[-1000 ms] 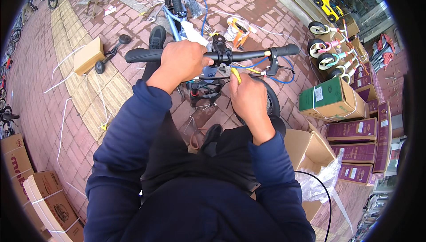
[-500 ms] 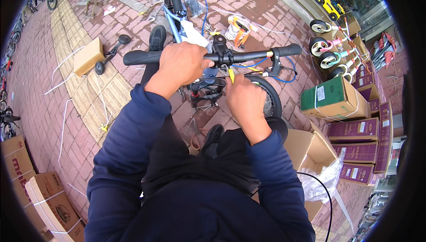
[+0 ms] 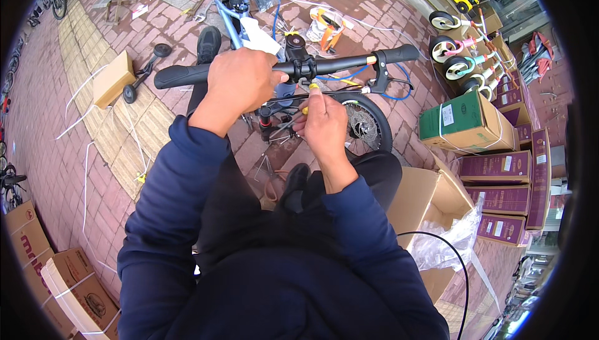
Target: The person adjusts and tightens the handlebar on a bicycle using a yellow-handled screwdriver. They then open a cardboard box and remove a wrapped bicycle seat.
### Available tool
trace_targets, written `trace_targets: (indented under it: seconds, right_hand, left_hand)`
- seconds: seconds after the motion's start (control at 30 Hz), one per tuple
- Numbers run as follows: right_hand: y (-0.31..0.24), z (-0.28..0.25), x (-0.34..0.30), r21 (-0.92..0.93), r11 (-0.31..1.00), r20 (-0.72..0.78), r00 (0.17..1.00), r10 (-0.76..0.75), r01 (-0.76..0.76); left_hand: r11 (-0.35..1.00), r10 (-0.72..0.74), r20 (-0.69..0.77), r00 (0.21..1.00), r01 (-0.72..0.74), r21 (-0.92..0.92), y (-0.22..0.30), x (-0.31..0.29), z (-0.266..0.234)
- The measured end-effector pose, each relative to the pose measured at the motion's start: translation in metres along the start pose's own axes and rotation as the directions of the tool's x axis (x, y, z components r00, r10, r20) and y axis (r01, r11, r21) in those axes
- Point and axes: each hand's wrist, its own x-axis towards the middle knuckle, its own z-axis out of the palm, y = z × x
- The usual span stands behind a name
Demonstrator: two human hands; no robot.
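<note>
A black handlebar (image 3: 343, 62) lies across a small bicycle with a blue frame (image 3: 229, 25). My left hand (image 3: 240, 87) is closed around the bar, left of the stem clamp (image 3: 302, 67). Just below the clamp, my right hand (image 3: 324, 118) pinches a small yellow-handled tool (image 3: 305, 110), its thumb pointing up toward the clamp. The tool's working end is mostly hidden by the fingers. Beneath the right hand sits the front wheel (image 3: 368, 128) with a disc rotor. A brake lever (image 3: 379, 81) hangs from the bar's right side.
On the brick paving lie a brown carton (image 3: 115, 78), stabilizer wheels (image 3: 143, 75) and an orange-and-white bag (image 3: 327, 28). Right of me stand an open cardboard box (image 3: 415, 206), a green carton (image 3: 452, 125), purple cartons (image 3: 499, 165) and several small balance bikes (image 3: 458, 47).
My right hand has turned: its fist has loosened into a pinch, with the thumb raised toward the clamp. The left hand keeps its grip on the bar. The view has shifted slightly.
</note>
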Motion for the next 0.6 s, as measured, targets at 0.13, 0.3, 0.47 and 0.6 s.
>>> trace_targets:
  seconds: [0.13,0.3,0.47,0.6]
  right_hand:
    - [-0.001,0.001,-0.008,0.094,0.995,0.021,1.0,0.008,-0.01]
    - [-0.003,-0.016,-0.015,-0.589,0.686,0.138,0.889,-0.436,0.427]
    - [-0.009,-0.015,-0.005,-0.63,0.611,0.198,0.86,-0.47,0.479]
    - [-0.018,-0.016,-0.002,-0.703,0.52,0.255,0.855,-0.452,0.485]
  left_hand:
    - [1.0,0.015,-0.005,1.0,-0.015,-0.005,-0.003,0.0,-0.002]
    - [1.0,0.032,0.004,0.999,-0.032,-0.001,-0.005,-0.001,-0.004]
    - [0.999,0.046,-0.018,0.999,-0.046,-0.018,-0.005,-0.002,-0.004]
    - [0.999,0.036,-0.008,0.999,-0.036,-0.028,-0.005,-0.001,-0.004]
